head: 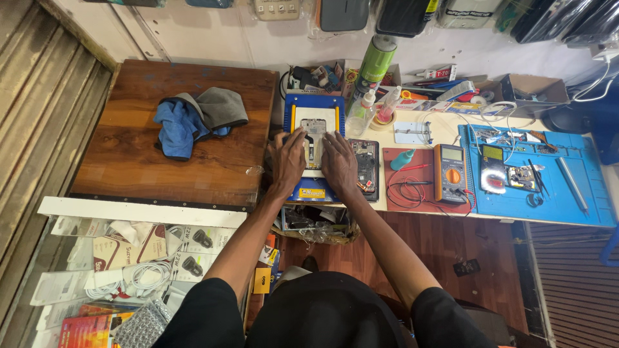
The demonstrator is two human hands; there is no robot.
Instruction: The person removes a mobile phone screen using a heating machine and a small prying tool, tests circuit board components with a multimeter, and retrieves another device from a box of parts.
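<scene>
Both my hands rest side by side on a blue and yellow heating plate (314, 103) with a white top. My left hand (287, 157) lies flat on its left part, fingers apart. My right hand (339, 161) lies flat on its right part. Between the fingertips sits an opened phone (314, 127), showing its inner frame; both hands touch or press it. Whether either hand grips it is hidden. A second opened phone (367, 165) lies just right of my right hand.
A wooden board (135, 161) at left carries blue and grey cloths (196, 118). Right of the plate are an orange multimeter (451, 173), a red mat (412, 187), a teal bottle (402, 159), a green spray can (375, 61) and a blue mat (574, 200) with tools.
</scene>
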